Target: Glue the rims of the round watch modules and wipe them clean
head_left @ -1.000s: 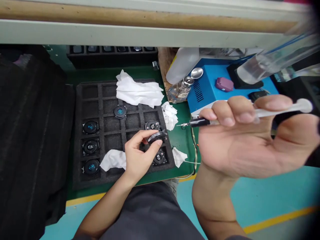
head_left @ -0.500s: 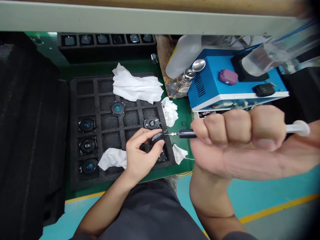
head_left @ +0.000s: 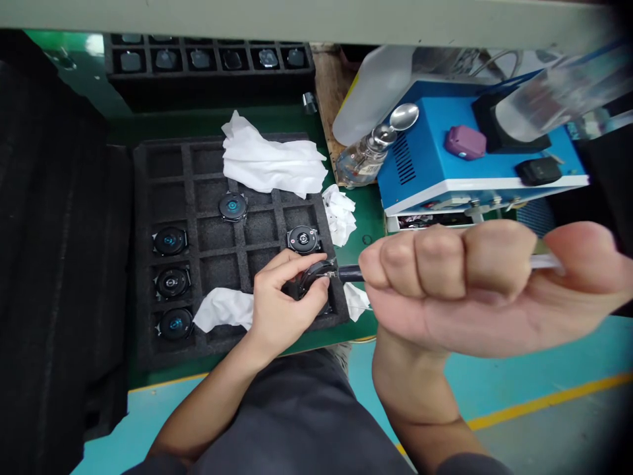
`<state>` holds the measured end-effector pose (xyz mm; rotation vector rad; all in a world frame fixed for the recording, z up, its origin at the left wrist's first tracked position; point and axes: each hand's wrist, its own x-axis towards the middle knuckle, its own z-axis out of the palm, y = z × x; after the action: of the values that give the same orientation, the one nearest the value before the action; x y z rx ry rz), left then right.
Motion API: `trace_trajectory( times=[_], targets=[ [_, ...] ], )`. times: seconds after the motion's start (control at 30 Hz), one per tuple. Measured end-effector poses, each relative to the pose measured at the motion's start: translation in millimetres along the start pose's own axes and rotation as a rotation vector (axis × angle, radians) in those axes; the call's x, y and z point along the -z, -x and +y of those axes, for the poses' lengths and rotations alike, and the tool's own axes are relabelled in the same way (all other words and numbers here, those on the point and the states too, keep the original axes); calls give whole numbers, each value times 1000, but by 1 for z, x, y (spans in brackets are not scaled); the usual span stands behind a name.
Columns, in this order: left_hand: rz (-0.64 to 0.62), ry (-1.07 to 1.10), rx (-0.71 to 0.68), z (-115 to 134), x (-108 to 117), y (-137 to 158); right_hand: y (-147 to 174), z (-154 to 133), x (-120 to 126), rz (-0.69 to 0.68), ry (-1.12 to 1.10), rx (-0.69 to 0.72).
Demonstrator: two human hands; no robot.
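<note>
Between the thumb and fingers of my left hand [head_left: 279, 303] is a round black watch [head_left: 309, 276], held tilted above the foam tray [head_left: 141, 264]. My right hand [head_left: 459, 290] is closed around a syringe [head_left: 350, 272] with dark contents, its tip pointing left. That tip meets or overlaps the watch's edge; whether it touches I cannot tell. My right thumb is at the white plunger [head_left: 544, 261]. Just beyond my left fingers lies a watch [head_left: 302, 239] in its compartment. Another watch, under the held one, is mostly hidden.
More round watches [head_left: 171, 241] sit in the tray's left column, one [head_left: 233, 206] further in. White wipes [head_left: 271, 161] lie over the tray and beside it. A blue machine [head_left: 420, 158], a glass bottle [head_left: 361, 161] and a white bottle [head_left: 373, 92] stand right. Black foam [head_left: 54, 264] rises left.
My right hand has brought the syringe left, its tip now at the watch. The held watch has turned to show more of its round face. My right thumb has closed onto the plunger's end.
</note>
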<state>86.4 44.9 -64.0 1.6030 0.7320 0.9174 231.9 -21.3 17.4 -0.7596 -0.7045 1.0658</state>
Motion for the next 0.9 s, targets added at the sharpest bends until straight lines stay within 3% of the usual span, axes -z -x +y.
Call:
trace_trajectory(
  times=[0.47,0.9],
  targets=[
    [-8,0,23,1,-1,0,0,7,-9,78,-2,56],
    [-21,-5,32,1,-2,-1,1,4,-3,81,-2,75]
  ],
)
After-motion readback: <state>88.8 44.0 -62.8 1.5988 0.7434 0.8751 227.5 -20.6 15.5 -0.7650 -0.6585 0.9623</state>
